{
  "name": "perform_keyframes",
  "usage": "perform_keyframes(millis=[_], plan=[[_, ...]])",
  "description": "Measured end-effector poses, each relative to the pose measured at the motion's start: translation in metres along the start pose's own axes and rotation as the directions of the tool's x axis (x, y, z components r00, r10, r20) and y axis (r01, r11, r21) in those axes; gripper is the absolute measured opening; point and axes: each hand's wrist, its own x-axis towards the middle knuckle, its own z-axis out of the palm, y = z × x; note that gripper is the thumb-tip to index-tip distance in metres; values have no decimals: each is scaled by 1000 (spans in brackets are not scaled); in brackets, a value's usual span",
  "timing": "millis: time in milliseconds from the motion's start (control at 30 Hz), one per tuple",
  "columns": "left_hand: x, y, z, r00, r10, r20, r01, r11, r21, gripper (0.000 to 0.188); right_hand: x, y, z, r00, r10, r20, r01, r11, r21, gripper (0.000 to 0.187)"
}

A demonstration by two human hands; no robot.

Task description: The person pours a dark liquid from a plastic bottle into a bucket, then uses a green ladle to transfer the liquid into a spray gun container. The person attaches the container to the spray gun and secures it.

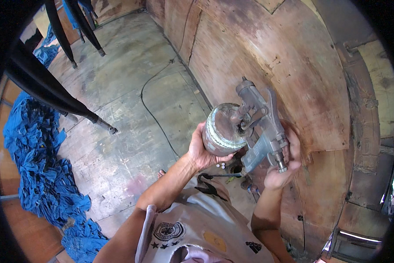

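Observation:
A worn grey metal spray gun [267, 120] is held in front of my body, its nozzle pointing up and away. Attached to its left side is a round paint cup [225, 127] with a pale, crusted band around the rim. My left hand [198, 151] cups this container from the left and below, fingers partly hidden under it. On the other side, my right hand [277, 177] is closed around the rear of the gun, next to its adjusting knobs, with some fingers hidden behind the body. A dark hose [225, 175] runs by the bottom of the handle.
Blue garments or cloths [34, 149] lie heaped along the left. Black tapered legs with metal ends [65, 98] reach in from the upper left. A thin dark cable [155, 116] curves over the stained floor [118, 166]. Stained wooden panels [311, 87] stand close on the right.

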Motion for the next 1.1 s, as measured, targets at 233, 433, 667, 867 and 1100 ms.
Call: perform_keyframes(millis=[233,433,667,867,1100], plan=[[-9,-5,-2,1000,-16,19,17,1000,-23,73,-10,2,0,992,-40,117,36,999,36,88],[-18,-11,-2,1000,-2,9,2,1000,22,71,-34,26,-5,962,-3,272,-41,987,158,76],[-22,-17,4,1000,-7,3,7,996,85,68,-39,-2,-6,934,278,227,-321,930,182,45],[-25,-20,6,1000,5,2,-5,996,94,69,-31,1,-1,937,107,332,-156,980,126,66],[-26,-19,5,1000,8,5,-9,993,119,68,-44,-4,-1,859,362,361,-501,739,451,72]])
